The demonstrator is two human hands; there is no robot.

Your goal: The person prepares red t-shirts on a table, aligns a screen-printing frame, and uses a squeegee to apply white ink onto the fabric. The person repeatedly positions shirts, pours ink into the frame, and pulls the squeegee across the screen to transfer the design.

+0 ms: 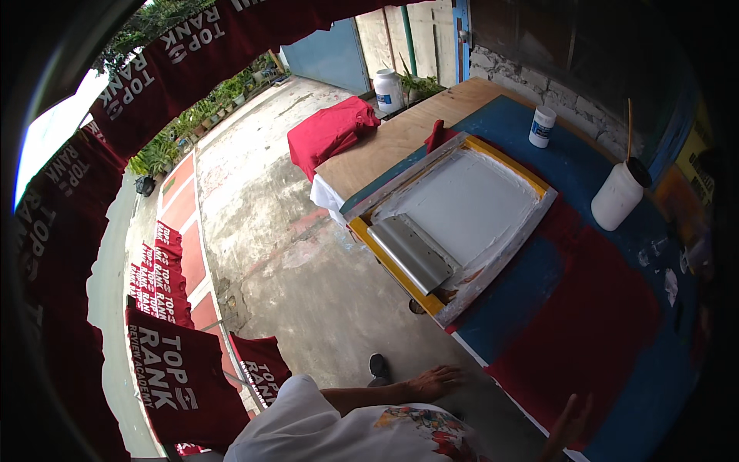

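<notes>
My left hand (436, 383) hangs beside the table's near edge, fingers stretched out and holding nothing. Lower right, my right hand (568, 426) is over the near end of a dark red shirt (577, 331), its fingers apart; it is dim and partly cut off. The shirt lies flat on the blue board (493, 343). Beyond it rests a screen printing frame (531, 179) with yellow and grey edges, its mesh coated with pale ink (473, 204). A metal-handled squeegee (412, 252) lies along the frame's left end. Neither hand touches the frame.
A white jar (542, 127) and a larger white tub (618, 196) with a stick stand on the board. A bright red cloth pile (335, 131) covers the wooden table's (416, 127) far left corner. Printed dark red shirts (185, 385) hang at left and overhead.
</notes>
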